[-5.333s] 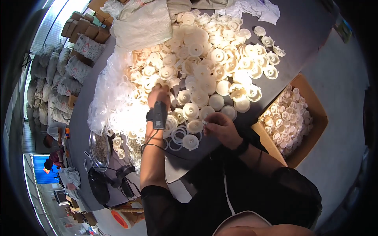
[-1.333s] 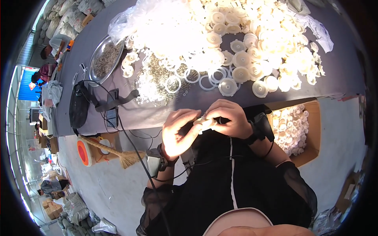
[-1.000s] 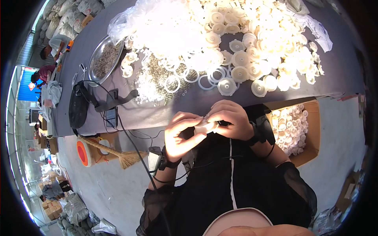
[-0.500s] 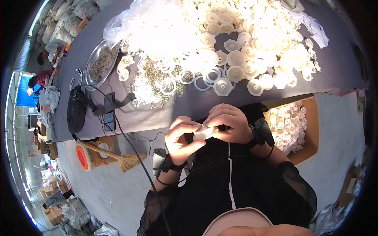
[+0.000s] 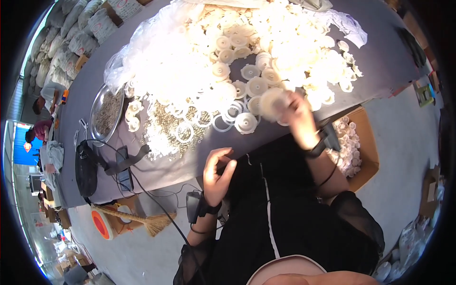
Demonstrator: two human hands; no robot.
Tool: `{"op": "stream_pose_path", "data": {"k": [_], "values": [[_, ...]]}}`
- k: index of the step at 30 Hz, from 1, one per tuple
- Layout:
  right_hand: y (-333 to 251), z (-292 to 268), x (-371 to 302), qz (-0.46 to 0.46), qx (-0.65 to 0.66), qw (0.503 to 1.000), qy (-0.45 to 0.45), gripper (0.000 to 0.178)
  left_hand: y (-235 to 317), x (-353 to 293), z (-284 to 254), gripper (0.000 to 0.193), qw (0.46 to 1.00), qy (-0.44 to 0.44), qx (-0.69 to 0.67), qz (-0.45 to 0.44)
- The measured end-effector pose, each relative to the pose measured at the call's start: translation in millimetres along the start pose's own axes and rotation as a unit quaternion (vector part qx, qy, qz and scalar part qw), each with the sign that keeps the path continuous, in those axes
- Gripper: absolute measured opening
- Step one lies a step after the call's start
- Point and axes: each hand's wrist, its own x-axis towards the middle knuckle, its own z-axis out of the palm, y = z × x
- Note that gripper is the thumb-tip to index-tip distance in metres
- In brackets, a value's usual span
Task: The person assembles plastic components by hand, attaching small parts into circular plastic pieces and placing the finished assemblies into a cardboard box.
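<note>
My right hand (image 5: 300, 116) is over the table's near edge, smeared by motion. A round white plastic cap (image 5: 273, 104) is at its fingertips, blurred along with it. My left hand (image 5: 218, 175) hovers just off the table edge with its fingers loosely bent and the thumb apart, and nothing shows in it. Beyond the hands lies a large heap of similar white caps (image 5: 257, 87), overexposed in the sunlight. White rings (image 5: 185, 132) lie at the heap's near side, beside small metal pieces (image 5: 160, 119) scattered on the cloth.
An open carton (image 5: 368, 147) of small white parts stands below the table at right. A metal bowl (image 5: 91, 124) of small bits, a black pouch (image 5: 86, 168) and cables are at the left. A straw broom (image 5: 156, 223) is under the table edge. Two people work far left.
My hands have separated; the small white piece between them no longer shows. The right hand has moved up and right to the caps. The left stays near the table edge, its fingers loosened.
</note>
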Motion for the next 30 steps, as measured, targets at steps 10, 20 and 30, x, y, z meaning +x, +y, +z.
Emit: {"op": "stream_pose_path", "data": {"k": [10, 20, 30], "values": [[18, -35, 42, -0.165, 0.042, 0.969, 0.180, 0.045, -18, 30, -42, 0.016, 0.984, 0.132, 0.111, 0.032], [54, 9, 7, -0.155, -0.057, 0.986, 0.024, 0.017, -96, 125, -193, 0.015, 0.884, 0.290, 0.366, 0.027], [51, 23, 4, -0.123, -0.036, 0.992, 0.004, 0.018, -125, 193, -223, 0.030, 0.866, 0.158, 0.458, -0.123]]}}
